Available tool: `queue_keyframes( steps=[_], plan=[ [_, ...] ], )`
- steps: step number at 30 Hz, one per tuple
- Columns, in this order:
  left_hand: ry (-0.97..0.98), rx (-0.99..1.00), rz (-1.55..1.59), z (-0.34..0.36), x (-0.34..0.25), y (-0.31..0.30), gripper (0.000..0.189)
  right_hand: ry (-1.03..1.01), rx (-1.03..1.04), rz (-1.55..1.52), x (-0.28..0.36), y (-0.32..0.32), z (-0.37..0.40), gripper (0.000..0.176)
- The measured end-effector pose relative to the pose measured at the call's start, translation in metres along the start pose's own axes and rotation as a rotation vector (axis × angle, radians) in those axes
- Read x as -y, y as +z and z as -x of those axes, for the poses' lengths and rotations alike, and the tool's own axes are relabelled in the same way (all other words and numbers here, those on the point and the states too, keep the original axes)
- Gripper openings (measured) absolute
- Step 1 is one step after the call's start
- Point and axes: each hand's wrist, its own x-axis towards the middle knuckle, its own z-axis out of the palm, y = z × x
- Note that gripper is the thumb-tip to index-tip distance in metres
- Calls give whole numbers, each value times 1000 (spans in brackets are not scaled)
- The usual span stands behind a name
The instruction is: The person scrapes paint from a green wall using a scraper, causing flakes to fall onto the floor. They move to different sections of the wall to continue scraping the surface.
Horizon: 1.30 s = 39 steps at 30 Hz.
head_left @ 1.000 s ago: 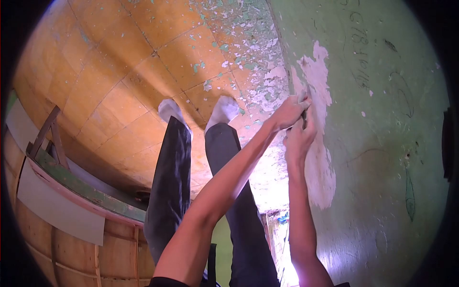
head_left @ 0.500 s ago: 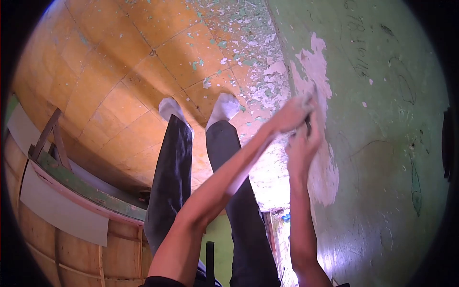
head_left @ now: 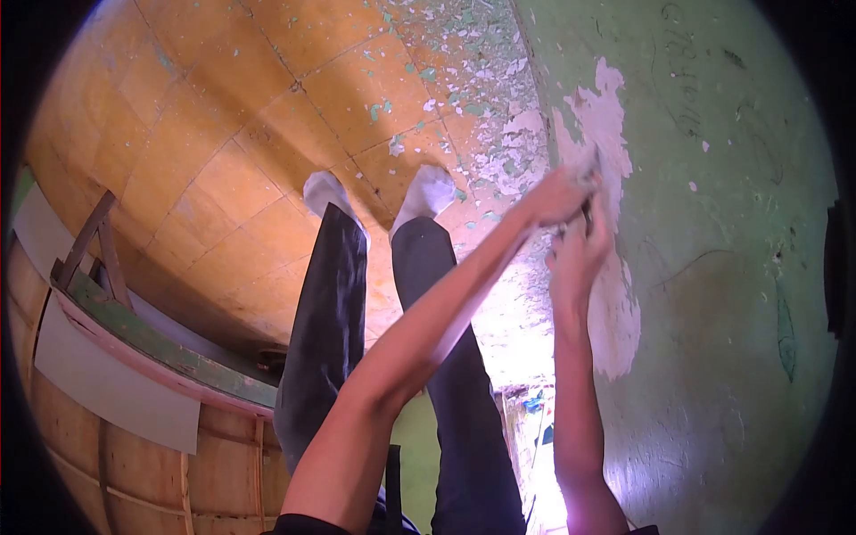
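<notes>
Both my hands are closed together on a scraper [head_left: 596,159], a slim tool whose dark end shows just beyond my fingers against the wall. My left hand [head_left: 563,196] grips it nearer the tip, and my right hand [head_left: 577,254] is wrapped round the dark handle end below. Fingers hide most of the tool, and its tip is blurred. Around it the green painted wall [head_left: 713,294] has a ragged pale bare patch [head_left: 615,321] that runs along its lower part. My hands are close to this patch.
Paint flakes [head_left: 499,143] litter the orange tiled floor [head_left: 214,160] along the wall's foot. My feet in light socks [head_left: 426,192] stand on the tiles. At the lower left is a green and pink wooden edge [head_left: 178,352] with a brace. Bright light falls beside my right forearm.
The whole view has shifted slightly, so wall and floor sit a little further right. Both hands keep their grip on the scraper by the bare patch.
</notes>
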Motion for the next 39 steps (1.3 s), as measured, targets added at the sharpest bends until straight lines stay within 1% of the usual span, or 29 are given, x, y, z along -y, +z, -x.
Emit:
queue_keyframes(
  steps=[3, 5, 6, 9, 10, 11, 13, 14, 15, 16, 18, 20, 21, 22, 25, 26, 29, 31, 33, 34, 36, 39],
  plan=[
    [-81, -28, 31, -30, 21, -31, 24, -100, 36, -15, -33, 32, -54, 45],
    [-135, -34, -7, -41, 31, -40, 24, -14, 55, 36, -32, 36, -71, 45],
    [-102, -49, 2, -37, 31, -39, 28, 32, 63, 58, -33, 33, -73, 44],
    [-89, 29, -26, 6, 17, -35, 40, 10, 213, -14, -43, -1, -63, 43],
    [-177, 47, -82, 22, 11, -31, 52, 15, 245, 64, -45, -11, -57, 45],
    [-214, 42, -48, 43, 7, -26, 55, 34, 280, 66, -50, -19, -50, 46],
    [-197, 4, 9, 74, 20, -16, 55, 77, 345, 72, -68, -33, -32, 49],
    [-143, -31, 31, 80, 61, -14, 53, 90, 358, 111, -74, -36, -20, 51],
    [-144, -34, 38, 91, 69, -11, 50, 107, 367, 152, -79, -39, -6, 53],
    [-146, -38, 45, 103, 65, -8, 47, 123, 379, 193, -84, -41, 8, 55],
    [-261, 9, 19, 132, 59, -13, 39, 124, 390, 165, -93, -40, 34, 57],
    [-323, 24, 94, 153, 53, -12, 31, 145, 400, 155, -99, -35, 59, 59],
    [-319, 14, 85, 163, 51, -12, 27, 206, 416, 103, -95, -32, 73, 59],
    [-315, 4, 76, 174, 47, -12, 25, 200, 435, 97, -90, -29, 87, 59],
    [-259, -11, 2, 195, 46, -12, 30, 204, 458, 73, -78, -29, 117, 59],
    [-215, -72, -63, 201, 46, -7, 34, 210, 456, 63, -74, -33, 124, 59],
    [-175, -116, -177, 219, 13, 16, 35, 238, 444, -53, -63, -57, 141, 58],
    [-169, -88, -62, 218, 1, 31, 33, 257, 406, -131, -54, -71, 143, 49],
    [-170, -63, 42, 203, -10, 41, 33, 222, 376, -234, -38, -77, 140, 45],
    [-163, -103, 50, 199, -30, 47, 31, 202, 364, -236, -33, -76, 134, 43],
    [-164, -126, 118, 174, -41, 49, 29, 161, 351, -240, -24, -69, 114, 41],
    [-121, -192, 142, 122, -31, 44, 24, 104, 343, -285, -23, -54, 65, 37]
  ],
)
